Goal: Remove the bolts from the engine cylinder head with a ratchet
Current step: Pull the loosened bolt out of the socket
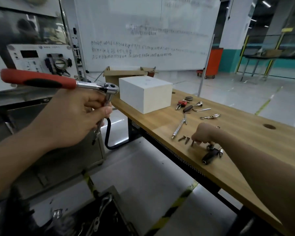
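Held left of the white rectangular box [145, 94], the red-handled chrome ratchet [41, 79] lies level, handle pointing away from it, with the left grip [78, 116] curled round only its hanging extension bar, so it could tip and drop; in front of the box the right grip [204, 133] pinches a small dark bolt [192, 143] on the wooden table [245, 133].

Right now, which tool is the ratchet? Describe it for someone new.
Find the white box on the wooden bench. Left of it, the left hand grips the ratchet by its steel shaft. It alone has a long red-and-black handle.
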A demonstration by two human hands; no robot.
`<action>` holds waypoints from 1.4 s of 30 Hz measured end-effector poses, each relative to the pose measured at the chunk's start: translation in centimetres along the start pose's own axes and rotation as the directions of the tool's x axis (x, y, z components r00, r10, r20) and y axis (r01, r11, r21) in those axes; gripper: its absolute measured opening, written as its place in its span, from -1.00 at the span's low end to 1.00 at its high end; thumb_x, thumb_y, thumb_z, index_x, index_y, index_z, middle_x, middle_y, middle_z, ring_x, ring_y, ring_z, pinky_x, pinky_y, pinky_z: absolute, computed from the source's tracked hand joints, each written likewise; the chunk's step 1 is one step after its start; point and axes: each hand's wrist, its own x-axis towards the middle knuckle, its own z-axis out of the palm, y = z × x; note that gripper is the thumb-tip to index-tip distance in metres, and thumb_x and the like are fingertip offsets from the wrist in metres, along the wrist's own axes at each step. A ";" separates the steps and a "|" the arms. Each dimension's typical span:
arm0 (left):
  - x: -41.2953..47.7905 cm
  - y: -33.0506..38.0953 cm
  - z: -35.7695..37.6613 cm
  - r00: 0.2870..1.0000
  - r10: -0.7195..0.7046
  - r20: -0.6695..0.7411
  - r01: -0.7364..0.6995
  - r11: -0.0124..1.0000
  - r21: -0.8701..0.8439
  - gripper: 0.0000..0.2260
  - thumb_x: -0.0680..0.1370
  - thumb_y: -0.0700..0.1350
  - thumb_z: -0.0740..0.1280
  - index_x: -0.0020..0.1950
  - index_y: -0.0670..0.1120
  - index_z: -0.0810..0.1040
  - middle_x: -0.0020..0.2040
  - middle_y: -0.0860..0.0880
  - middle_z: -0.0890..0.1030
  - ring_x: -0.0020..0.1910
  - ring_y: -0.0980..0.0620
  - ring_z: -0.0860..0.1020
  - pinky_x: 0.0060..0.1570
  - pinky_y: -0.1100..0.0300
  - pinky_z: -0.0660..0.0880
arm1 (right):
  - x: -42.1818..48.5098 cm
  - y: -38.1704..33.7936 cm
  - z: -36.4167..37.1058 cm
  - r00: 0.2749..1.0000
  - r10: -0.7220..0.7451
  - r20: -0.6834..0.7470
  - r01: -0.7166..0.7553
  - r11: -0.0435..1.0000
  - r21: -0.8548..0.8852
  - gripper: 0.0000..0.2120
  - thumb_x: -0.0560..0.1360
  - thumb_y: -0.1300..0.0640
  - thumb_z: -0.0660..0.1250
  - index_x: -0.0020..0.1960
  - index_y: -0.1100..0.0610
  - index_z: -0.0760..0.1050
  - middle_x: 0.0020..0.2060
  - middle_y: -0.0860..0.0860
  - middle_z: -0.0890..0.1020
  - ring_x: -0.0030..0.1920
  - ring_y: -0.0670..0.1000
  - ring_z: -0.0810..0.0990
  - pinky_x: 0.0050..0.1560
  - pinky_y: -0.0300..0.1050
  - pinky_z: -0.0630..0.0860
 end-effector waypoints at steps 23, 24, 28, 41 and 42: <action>-6.9 0.2 -16.8 0.948 -0.311 -0.072 0.294 0.938 -0.182 -0.89 0.62 -0.19 0.32 -0.01 -0.15 0.64 -0.16 -0.10 0.73 -0.18 -0.11 0.73 -0.22 0.18 0.67 | -21.3 -32.4 -1.3 0.509 -0.753 -0.417 0.814 0.263 0.518 -0.67 0.64 -0.17 0.18 -0.07 0.00 0.59 -0.20 -0.02 0.66 -0.34 -0.14 0.59 -0.35 -0.20 0.53; -7.9 0.1 -17.9 0.944 -0.322 -0.073 0.306 0.935 -0.178 -0.89 0.60 -0.17 0.33 -0.01 -0.15 0.64 -0.14 -0.10 0.73 -0.17 -0.11 0.73 -0.20 0.17 0.67 | -22.7 -34.5 -0.9 0.504 -0.743 -0.440 0.796 0.201 0.571 -0.72 0.65 -0.15 0.19 -0.01 -0.03 0.57 -0.18 -0.01 0.65 -0.33 -0.15 0.59 -0.37 -0.22 0.52; -11.5 -0.1 -20.8 0.946 -0.312 -0.088 0.276 0.917 -0.287 -0.81 0.50 -0.08 0.34 0.04 -0.13 0.63 -0.07 -0.11 0.74 -0.06 -0.07 0.73 -0.09 0.19 0.66 | -26.3 -39.7 0.9 0.540 -0.726 -0.427 0.708 0.117 0.696 -0.63 0.63 -0.12 0.25 0.36 0.01 0.43 0.02 -0.05 0.60 -0.15 -0.15 0.63 -0.32 -0.21 0.51; -15.0 -0.7 -25.3 0.986 -0.161 -0.034 0.142 0.937 -0.320 -0.84 0.60 -0.17 0.26 0.09 -0.19 0.58 -0.04 -0.13 0.72 -0.02 -0.13 0.72 -0.08 0.22 0.63 | -30.1 -42.5 0.3 0.407 -0.556 -0.725 0.909 0.168 0.381 -0.55 0.44 -0.07 0.47 0.21 0.02 0.35 0.04 -0.05 0.47 0.04 0.00 0.49 0.08 0.04 0.54; -15.4 -1.1 -25.6 0.986 -0.165 -0.009 0.152 0.928 -0.341 -0.84 0.60 -0.17 0.26 0.09 -0.20 0.58 -0.04 -0.14 0.72 -0.01 -0.14 0.72 -0.07 0.21 0.64 | -30.2 -42.5 0.1 0.332 -0.533 -0.778 0.943 0.173 0.284 -0.52 0.42 -0.08 0.47 0.22 0.03 0.36 0.10 -0.04 0.44 0.11 0.02 0.46 0.14 0.04 0.51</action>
